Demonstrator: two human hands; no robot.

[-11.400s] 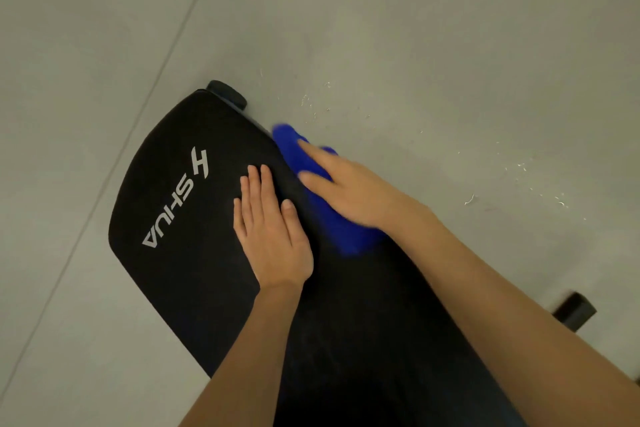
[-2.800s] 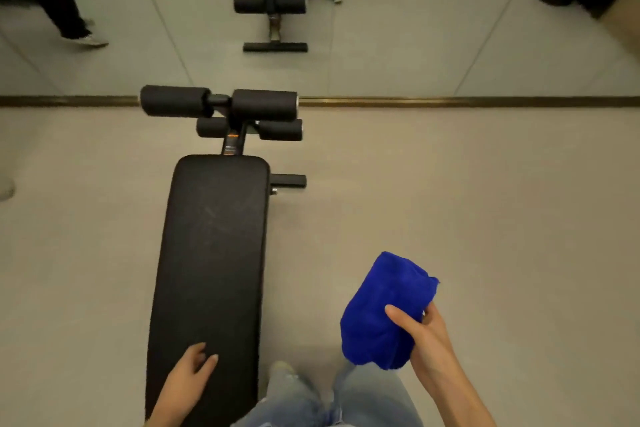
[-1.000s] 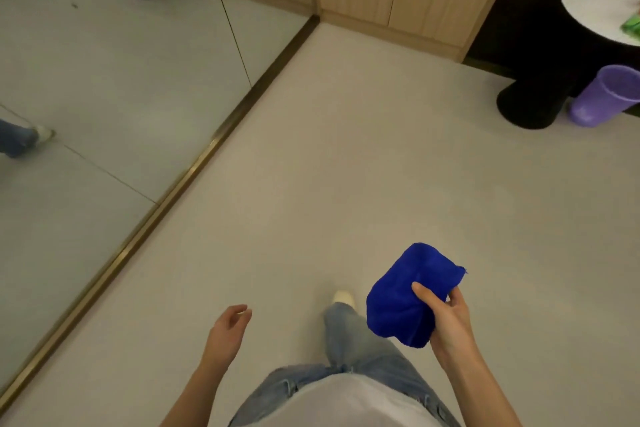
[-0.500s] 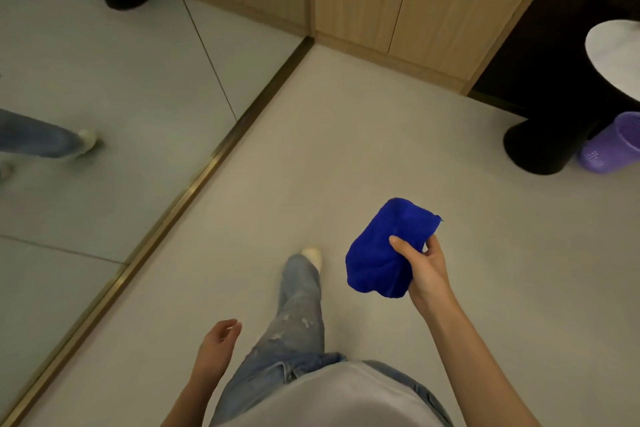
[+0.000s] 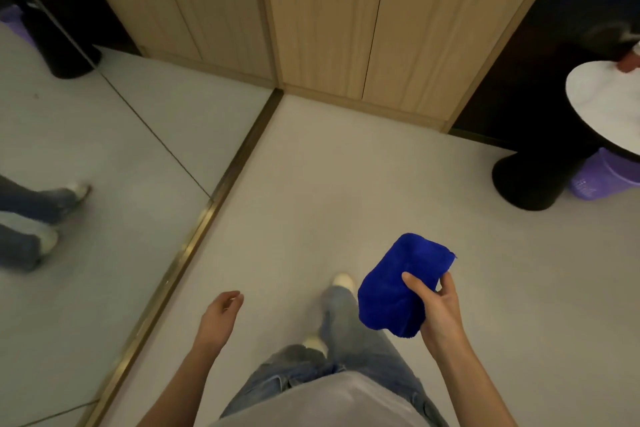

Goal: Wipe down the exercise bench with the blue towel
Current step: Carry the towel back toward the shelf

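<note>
The blue towel (image 5: pixel 398 284) is bunched into a thick wad and held in front of me at the lower right, with my right hand (image 5: pixel 438 314) shut on its right side. My left hand (image 5: pixel 216 317) hangs free at the lower middle, fingers loosely curled and holding nothing. The exercise bench is out of view. My legs in blue jeans and light shoes show between the hands, over the grey floor.
A mirror wall (image 5: pixel 86 156) with a brass floor strip (image 5: pixel 194 239) runs along the left. Wooden cabinet doors (image 5: pixel 346 21) stand ahead. At the right are a round white table (image 5: pixel 602 104) on a black pedestal (image 5: pixel 530 180) and a purple bin (image 5: pixel 602 180); another person's hand rests on that table.
I have left the bench and walked toward the wooden cabinets, which are now closer. The towel stays in my right hand; my left hand swings free.
</note>
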